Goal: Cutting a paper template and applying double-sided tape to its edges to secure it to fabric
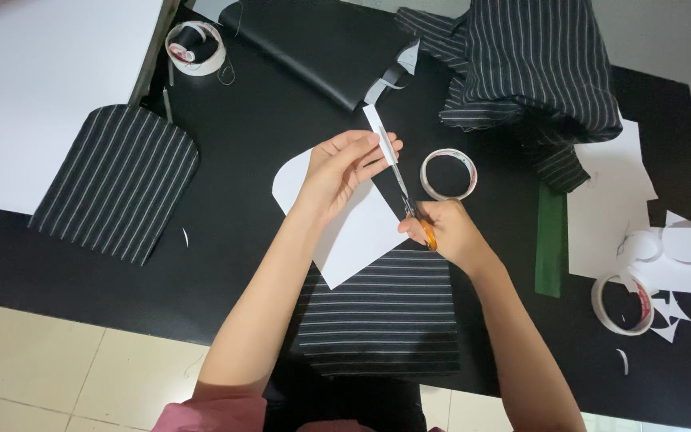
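My left hand (344, 170) holds a white sheet of paper (357, 232) with a rounded left corner, fingers pinching a narrow strip (377, 124) at its top. My right hand (444, 230) grips orange-handled scissors (404, 192); the blades point up into the paper's edge just below my left fingers. Both hands hover over a black table (241, 160), above a flat piece of black striped fabric (381, 312) near the front edge.
A roll of tape (448, 174) lies right of the scissors. A striped rounded fabric piece (117, 180) is on the left, bunched striped cloth (533, 68) and black material (321, 44) at the back. White paper scraps (609, 200), a green strip (552, 240) and other tape rolls (624, 304) lie right.
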